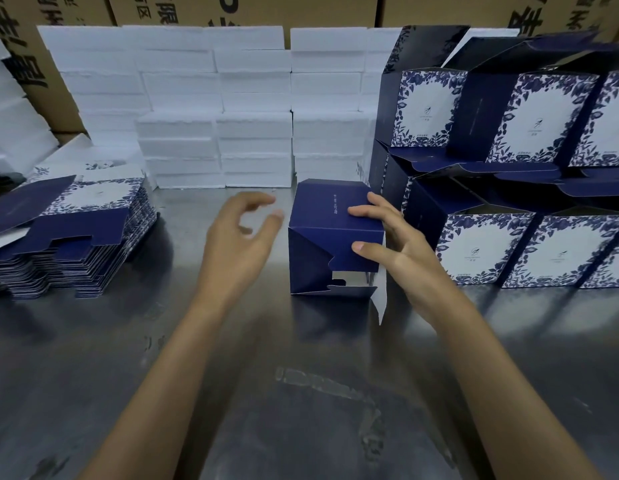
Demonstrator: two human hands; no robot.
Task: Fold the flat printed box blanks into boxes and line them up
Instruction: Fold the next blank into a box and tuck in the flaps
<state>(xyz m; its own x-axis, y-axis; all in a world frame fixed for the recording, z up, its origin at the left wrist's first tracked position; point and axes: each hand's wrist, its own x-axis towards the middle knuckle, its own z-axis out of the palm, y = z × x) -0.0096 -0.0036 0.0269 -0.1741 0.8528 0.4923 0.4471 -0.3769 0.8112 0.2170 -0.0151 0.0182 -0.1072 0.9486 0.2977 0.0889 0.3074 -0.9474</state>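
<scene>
Navy box stands half-folded with bottom flaps still loose, tiny white side print unreadable, right hand gripping it, left hand hovering loose-fingered, holding nothing.

Steel table: blank stack, foam blocks, folded boxes.

At the centre of the frame the half-folded box is plain dark navy, with one thin line of white print across its top face and white card showing at its open lower flaps. At right, the stacked finished boxes have white fronts framed by a navy leaf pattern, with solid navy sides and flaps. At left, the pile of flat blanks shows the same navy and leaf print. Behind, white foam blocks stand before brown cartons printed in black. The table is dull grey metal.
</scene>
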